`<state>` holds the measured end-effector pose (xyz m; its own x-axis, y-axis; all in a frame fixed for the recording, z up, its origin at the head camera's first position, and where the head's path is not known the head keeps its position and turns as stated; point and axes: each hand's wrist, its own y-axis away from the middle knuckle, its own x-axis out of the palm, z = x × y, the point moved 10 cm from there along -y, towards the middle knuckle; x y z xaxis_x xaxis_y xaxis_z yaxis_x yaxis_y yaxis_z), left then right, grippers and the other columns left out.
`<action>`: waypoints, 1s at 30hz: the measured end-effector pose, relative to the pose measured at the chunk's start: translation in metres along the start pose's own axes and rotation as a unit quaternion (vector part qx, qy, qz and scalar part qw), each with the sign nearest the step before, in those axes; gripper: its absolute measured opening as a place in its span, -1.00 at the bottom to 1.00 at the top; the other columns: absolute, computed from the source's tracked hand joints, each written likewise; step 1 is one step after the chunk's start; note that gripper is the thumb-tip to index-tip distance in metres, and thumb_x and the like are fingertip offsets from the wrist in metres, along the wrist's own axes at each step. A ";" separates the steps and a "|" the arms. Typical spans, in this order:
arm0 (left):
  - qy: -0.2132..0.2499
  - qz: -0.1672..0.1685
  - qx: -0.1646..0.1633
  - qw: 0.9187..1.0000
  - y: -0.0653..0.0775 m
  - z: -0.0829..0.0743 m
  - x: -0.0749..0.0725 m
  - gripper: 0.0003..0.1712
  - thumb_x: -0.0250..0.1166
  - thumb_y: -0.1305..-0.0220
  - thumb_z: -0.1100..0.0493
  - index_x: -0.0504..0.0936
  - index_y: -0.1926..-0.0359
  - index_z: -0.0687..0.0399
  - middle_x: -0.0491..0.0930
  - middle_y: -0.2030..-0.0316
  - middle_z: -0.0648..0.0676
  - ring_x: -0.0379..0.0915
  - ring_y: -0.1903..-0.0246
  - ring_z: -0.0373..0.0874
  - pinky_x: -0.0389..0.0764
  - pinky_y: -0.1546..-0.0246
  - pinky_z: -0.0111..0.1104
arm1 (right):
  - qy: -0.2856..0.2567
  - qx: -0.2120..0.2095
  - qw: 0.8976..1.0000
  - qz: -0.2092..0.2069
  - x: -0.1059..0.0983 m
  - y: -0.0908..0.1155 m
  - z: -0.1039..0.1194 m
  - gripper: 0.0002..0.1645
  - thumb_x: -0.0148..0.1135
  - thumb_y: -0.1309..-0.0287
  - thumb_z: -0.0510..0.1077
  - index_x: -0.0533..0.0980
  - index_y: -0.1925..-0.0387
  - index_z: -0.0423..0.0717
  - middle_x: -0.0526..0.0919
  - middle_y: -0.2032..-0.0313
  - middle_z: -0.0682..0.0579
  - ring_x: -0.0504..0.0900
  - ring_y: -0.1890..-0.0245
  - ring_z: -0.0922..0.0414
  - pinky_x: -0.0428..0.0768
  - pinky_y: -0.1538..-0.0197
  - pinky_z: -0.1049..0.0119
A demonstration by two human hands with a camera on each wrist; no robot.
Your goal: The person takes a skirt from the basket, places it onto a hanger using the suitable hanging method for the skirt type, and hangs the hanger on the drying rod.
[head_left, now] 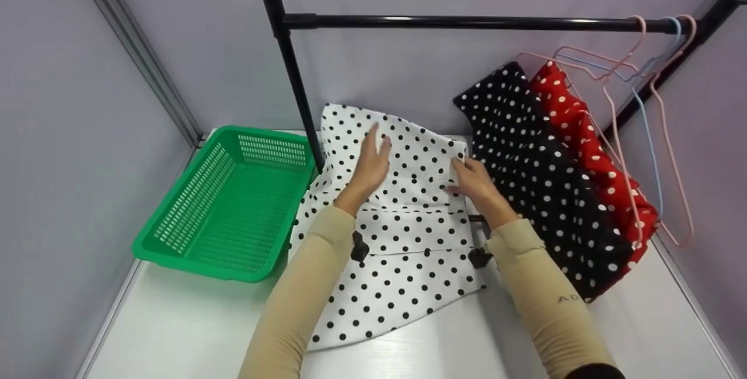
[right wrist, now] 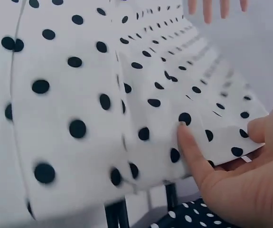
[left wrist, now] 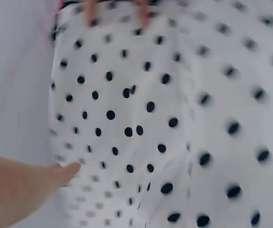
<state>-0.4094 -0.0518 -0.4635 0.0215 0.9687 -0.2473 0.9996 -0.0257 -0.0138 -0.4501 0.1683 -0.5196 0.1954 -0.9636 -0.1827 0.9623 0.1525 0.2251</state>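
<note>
A white cloth with black polka dots (head_left: 402,233) lies spread with its far part raised against the back wall, and crosswise creases or folds show on it. My left hand (head_left: 370,163) is over its upper left part with fingers extended, holding nothing; in the left wrist view only part of that hand (left wrist: 20,185) shows, beside the cloth. At the cloth's upper right edge, my right hand (head_left: 475,183) grips the fabric. The right wrist view shows two digits of the right hand (right wrist: 245,185) on top of the cloth and others partly hidden beneath the edge.
A green plastic basket (head_left: 245,209) stands at the left. Behind the cloth rises a black clothes rack (head_left: 455,23). Pink and blue hangers (head_left: 636,69) hang at its right end, beside black (head_left: 537,186) and red (head_left: 601,151) polka-dot cloths.
</note>
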 end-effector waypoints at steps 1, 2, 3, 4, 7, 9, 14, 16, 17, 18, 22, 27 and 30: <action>-0.089 0.024 0.005 0.996 0.008 0.004 0.012 -0.22 -0.14 -0.62 -0.18 -0.17 -0.66 -0.08 -0.26 -0.64 0.09 -0.24 -0.60 0.07 -0.06 -0.55 -0.02 | 0.001 0.007 1.000 -0.010 0.000 -0.004 -0.003 -0.65 -0.14 -0.61 -0.01 0.42 0.04 -0.22 0.43 -0.02 -0.15 0.55 -0.15 -0.14 0.62 -0.20 0.08; -0.170 0.055 0.014 0.984 0.018 0.007 0.026 -0.23 -0.08 -0.61 -0.16 -0.10 -0.65 -0.05 -0.21 -0.64 0.11 -0.22 -0.59 0.09 -0.06 -0.55 -0.01 | 0.003 0.016 1.000 -0.019 -0.001 -0.007 -0.007 -0.66 -0.15 -0.62 0.00 0.41 0.06 -0.20 0.41 -0.03 -0.14 0.55 -0.15 -0.13 0.61 -0.22 0.07; -0.245 0.091 0.026 0.965 0.030 0.011 0.041 -0.23 -0.02 -0.59 -0.15 -0.02 -0.64 -0.05 -0.16 -0.63 0.11 -0.19 -0.59 0.11 -0.02 -0.54 0.01 | 0.002 0.027 0.999 -0.026 -0.002 -0.010 -0.012 -0.65 -0.16 -0.62 0.01 0.39 0.05 -0.21 0.40 -0.07 -0.16 0.56 -0.16 -0.15 0.59 -0.24 0.07; -0.309 0.130 0.038 0.942 0.044 0.015 0.057 -0.23 0.06 -0.55 -0.14 0.04 -0.62 -0.08 -0.11 -0.62 0.10 -0.14 -0.58 0.12 0.04 -0.52 0.02 | 0.002 0.039 0.999 -0.033 -0.004 -0.012 -0.017 -0.62 -0.18 -0.62 0.02 0.38 0.01 -0.23 0.39 -0.12 -0.18 0.57 -0.17 -0.16 0.56 -0.27 0.06; -0.427 0.230 0.051 0.873 0.088 0.031 0.097 -0.11 0.35 -0.35 -0.14 0.18 -0.58 -0.16 0.03 -0.59 0.07 0.00 -0.53 0.17 0.21 -0.46 0.08 | 0.014 0.070 0.997 -0.036 -0.008 -0.013 -0.028 -0.45 -0.20 -0.62 0.07 0.25 -0.44 -0.08 0.25 -0.44 -0.18 0.54 -0.26 -0.17 0.43 -0.39 0.00; -0.465 0.276 0.032 0.841 0.114 0.045 0.114 0.04 0.54 -0.13 -0.15 0.22 -0.56 -0.27 0.06 -0.58 0.06 0.07 -0.49 0.21 0.32 -0.38 0.12 | 0.026 0.074 0.996 -0.034 -0.010 -0.014 -0.031 -0.33 -0.20 -0.61 0.03 0.01 -0.60 0.00 0.07 -0.56 -0.19 0.43 -0.37 -0.20 0.35 -0.44 -0.06; -0.544 0.290 0.003 0.787 0.143 0.069 0.119 0.26 0.75 0.28 -0.12 0.29 -0.49 -0.40 0.07 -0.56 0.07 0.14 -0.41 0.25 0.49 -0.19 0.14 | 0.101 0.031 0.992 -0.062 -0.014 -0.013 -0.015 -0.24 -0.11 -0.53 -0.16 -0.08 -0.63 -0.04 -0.02 -0.58 -0.24 0.13 -0.53 -0.21 0.19 -0.51 -0.12; -0.557 0.286 0.006 0.779 0.145 0.072 0.115 0.26 0.76 0.30 -0.09 0.31 -0.48 -0.39 0.07 -0.56 0.08 0.14 -0.41 0.26 0.50 -0.16 0.14 | 0.134 0.006 0.989 -0.061 -0.013 -0.007 -0.002 -0.27 -0.10 -0.50 -0.20 0.03 -0.60 -0.12 0.07 -0.56 -0.26 0.14 -0.52 -0.20 0.16 -0.52 -0.12; -0.554 0.288 0.004 0.781 0.146 0.073 0.113 0.25 0.76 0.31 -0.06 0.31 -0.48 -0.39 0.08 -0.56 0.08 0.14 -0.41 0.26 0.50 -0.16 0.16 | 0.156 -0.006 0.986 -0.051 -0.013 -0.001 0.005 -0.29 -0.09 -0.49 -0.20 0.08 -0.58 -0.15 0.10 -0.55 -0.26 0.14 -0.52 -0.20 0.14 -0.53 -0.13; -0.552 0.293 0.004 0.781 0.147 0.074 0.111 0.26 0.76 0.31 -0.04 0.31 -0.48 -0.39 0.08 -0.56 0.07 0.13 -0.41 0.26 0.48 -0.17 0.18 | 0.174 -0.017 0.984 -0.036 -0.010 0.006 0.012 -0.31 -0.07 -0.49 -0.19 0.12 -0.57 -0.16 0.12 -0.54 -0.26 0.16 -0.51 -0.22 0.15 -0.52 -0.16; -0.549 0.307 0.003 0.777 0.150 0.080 0.101 0.32 0.76 0.32 -0.03 0.27 -0.52 -0.39 0.06 -0.58 0.05 0.10 -0.42 0.27 0.41 -0.21 0.29 | 0.254 -0.099 0.960 0.054 0.008 0.047 0.056 -0.39 0.02 -0.49 -0.12 0.28 -0.48 -0.16 0.26 -0.47 -0.24 0.27 -0.44 -0.25 0.29 -0.43 -0.20; -0.563 0.308 0.004 0.767 0.152 0.085 0.090 0.38 0.76 0.34 -0.09 0.21 -0.55 -0.46 0.01 -0.60 -0.01 0.03 -0.48 0.27 0.32 -0.25 0.37 | 0.314 -0.242 0.910 0.119 0.022 0.123 0.119 -0.49 0.13 -0.47 -0.14 0.42 -0.36 -0.19 0.48 -0.30 -0.16 0.48 -0.27 -0.14 0.49 -0.29 -0.13; -0.568 0.315 0.006 0.760 0.155 0.085 0.087 0.42 0.76 0.35 -0.11 0.17 -0.57 -0.48 -0.02 -0.61 -0.03 -0.02 -0.52 0.27 0.27 -0.29 0.36 | 0.322 -0.307 0.890 0.103 0.011 0.168 0.154 -0.55 0.17 -0.46 -0.17 0.48 -0.31 -0.17 0.54 -0.27 -0.08 0.51 -0.25 -0.04 0.49 -0.30 -0.07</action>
<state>-0.2545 0.0076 -0.5699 0.4582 -0.0749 -0.8857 0.7977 -0.4048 0.4469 -0.3157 0.1494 -0.3367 0.2570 -0.6063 -0.7526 0.7764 0.5933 -0.2128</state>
